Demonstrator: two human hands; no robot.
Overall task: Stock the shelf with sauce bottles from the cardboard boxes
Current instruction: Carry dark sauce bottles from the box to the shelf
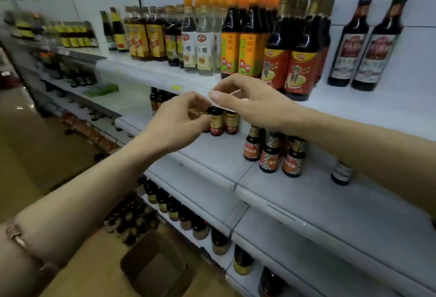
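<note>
My right hand pinches a small white slip between thumb and fingers, just in front of the top shelf's front edge. My left hand is raised beside it with curled fingers, its fingertips meeting at the slip's left end. Tall sauce bottles with red, yellow and white labels stand in rows on the top shelf. Small dark jars sit on the middle shelf right behind my hands. An open cardboard box lies on the floor below my left forearm.
Short round bottles stand in a group on the middle shelf to the right, with bare shelf around them. The lower shelf holds a row of dark bottles. The aisle floor stretches away on the left.
</note>
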